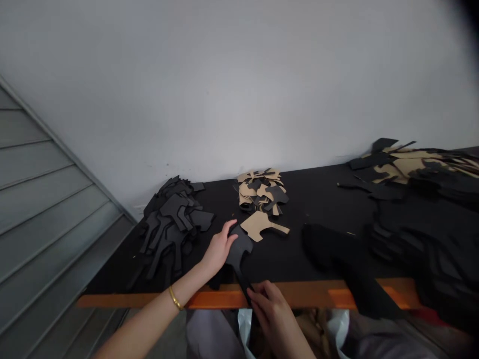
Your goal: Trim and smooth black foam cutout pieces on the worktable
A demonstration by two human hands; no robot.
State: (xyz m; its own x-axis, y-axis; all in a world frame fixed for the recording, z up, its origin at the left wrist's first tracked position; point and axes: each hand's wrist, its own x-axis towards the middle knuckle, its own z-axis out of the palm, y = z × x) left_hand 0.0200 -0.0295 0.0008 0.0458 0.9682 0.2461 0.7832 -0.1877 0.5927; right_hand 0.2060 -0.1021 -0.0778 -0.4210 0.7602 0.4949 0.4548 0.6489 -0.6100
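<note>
A dark grey axe-shaped cut-out sheet point(239, 248) lies across the table's front edge, its wide end on the table and its narrow tail toward me. My left hand point(218, 251) grips the wide end, thumb and forefinger at its side. My right hand point(270, 303) pinches the tail near the orange edge. Just past the wide end is a tan axe-shaped piece point(258, 225), lying flat. Behind it sits a pile of tan and dark cut-outs point(262, 190). Left of my left hand is a heap of dark cut-outs point(174, 212).
The black table point(318, 199) has an orange front edge point(299, 294) and meets a pale wall point(239, 89). Tan and black pieces point(400, 167) pile up at the far right. Dark sheets point(422, 239) cover the right side. Plastic bags point(245, 326) hang below the edge.
</note>
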